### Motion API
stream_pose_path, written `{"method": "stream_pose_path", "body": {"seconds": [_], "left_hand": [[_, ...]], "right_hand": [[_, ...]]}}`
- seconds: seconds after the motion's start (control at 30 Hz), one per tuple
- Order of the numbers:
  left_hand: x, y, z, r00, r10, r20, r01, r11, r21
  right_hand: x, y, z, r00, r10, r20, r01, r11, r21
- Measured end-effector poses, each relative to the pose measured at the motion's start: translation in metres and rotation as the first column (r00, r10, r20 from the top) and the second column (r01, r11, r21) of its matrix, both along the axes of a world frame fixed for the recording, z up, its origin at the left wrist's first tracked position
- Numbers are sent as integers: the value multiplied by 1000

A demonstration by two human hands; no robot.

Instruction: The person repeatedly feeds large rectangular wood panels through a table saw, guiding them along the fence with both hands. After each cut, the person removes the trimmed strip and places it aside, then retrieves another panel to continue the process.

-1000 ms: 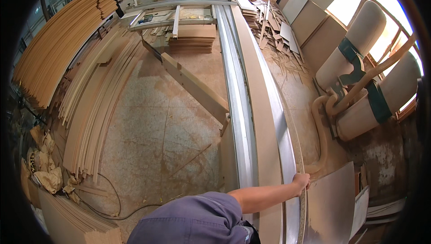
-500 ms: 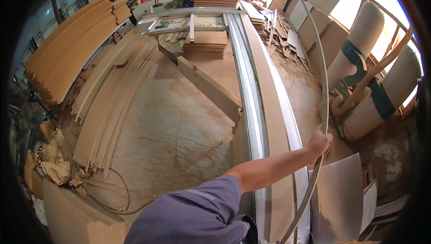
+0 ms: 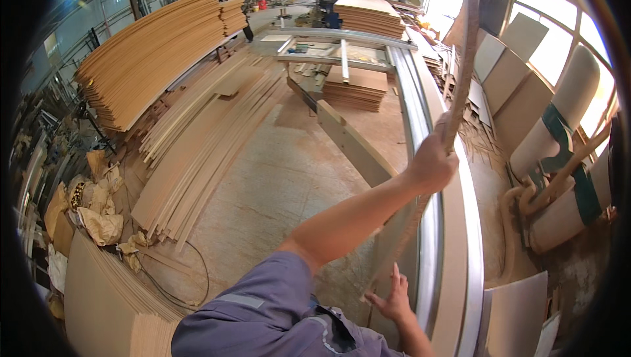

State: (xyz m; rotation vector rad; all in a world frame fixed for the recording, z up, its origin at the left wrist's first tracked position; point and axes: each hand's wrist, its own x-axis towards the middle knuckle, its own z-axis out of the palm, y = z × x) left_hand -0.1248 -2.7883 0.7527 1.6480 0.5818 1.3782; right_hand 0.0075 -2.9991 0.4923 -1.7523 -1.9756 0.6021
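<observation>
The left hand [image 3: 430, 160] has lifted the long thin wood strip [image 3: 460, 74] high, fingers closed tight around it. Below them, the right hand [image 3: 393, 298] now touches the strip's low end, fingers spread open, so the strip is coming off the bench [image 3: 453, 278].

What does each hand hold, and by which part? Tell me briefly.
The left hand grips a long thin wooden strip partway along its length, raised. The right hand, fingers spread, only touches the strip's lower end.

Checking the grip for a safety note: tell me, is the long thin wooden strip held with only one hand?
No: the left hand grips the wooden strip high up, and the right hand touches its lower end.
</observation>
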Motion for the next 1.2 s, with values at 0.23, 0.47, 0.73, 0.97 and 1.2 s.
{"method": "stream_pose_path", "body": {"seconds": [0.23,0.47,0.73,0.97,1.2], "left_hand": [[-233,42,-141,880,454,-139,-444,891,98],[-371,-29,-273,605,707,-366,-733,674,92],[-423,-138,-397,484,625,-613,-874,309,-376],[-448,-183,-458,366,441,-819,-913,-2,-409],[-499,-69,-376,449,325,-832,-787,-297,-541]], "right_hand": [[-147,191,107,865,400,-304,-384,916,115],[-341,298,228,335,763,-552,-749,571,335],[-508,373,253,-56,519,-853,-566,687,455],[-604,509,171,219,123,-968,-573,819,-26],[-695,560,22,557,34,-830,-529,785,-323]]}}
